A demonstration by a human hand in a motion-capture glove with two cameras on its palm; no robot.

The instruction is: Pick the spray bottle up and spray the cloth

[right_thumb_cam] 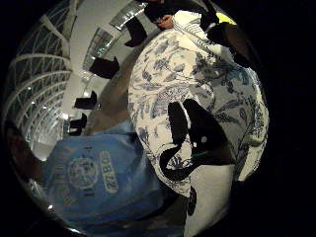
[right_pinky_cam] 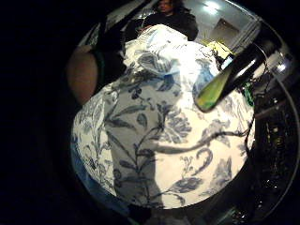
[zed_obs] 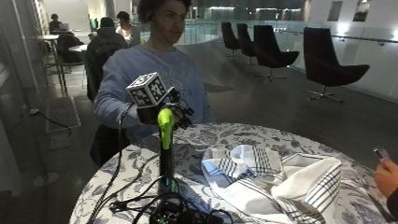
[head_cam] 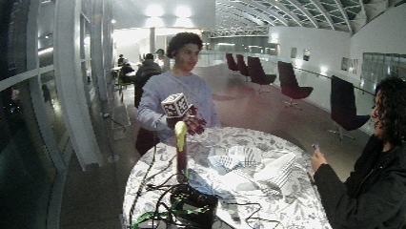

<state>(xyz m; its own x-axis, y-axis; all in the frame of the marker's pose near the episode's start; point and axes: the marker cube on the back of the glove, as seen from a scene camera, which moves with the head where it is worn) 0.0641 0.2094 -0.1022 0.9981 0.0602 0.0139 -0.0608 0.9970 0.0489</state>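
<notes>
Table: I stand at a round table (zed_obs: 249, 135) with a white cover that has blue flowers and leaves all over it. From my palm, the flower cover (right_pinky_cam: 159, 140) fills most of what I see.
Cloth: a white cloth (zed_obs: 280, 177) with dark stripes lies in a crumpled heap on the table. It sits on the far side from me, off to the side of the bottle and not touching it.
Box: a black box (zed_obs: 180, 215) with a tangle of wires sits at the table's edge across from me. It is just beside the foot of the bottle.
Bottle: the spray bottle (zed_obs: 165, 149) stands up straight on the table, between me and the box. It is tall, thin and dark, with a bright green top. From my palm I see it (right_pinky_cam: 229, 77) across the cover, apart from my hand.
Right hand: my gloved right hand (zed_obs: 179, 115) is up in the air in front of my chest, over my edge of the table. It is just behind the green top. My fingers are loose and hold nothing.
Other hand: I cannot tell where it is.
</notes>
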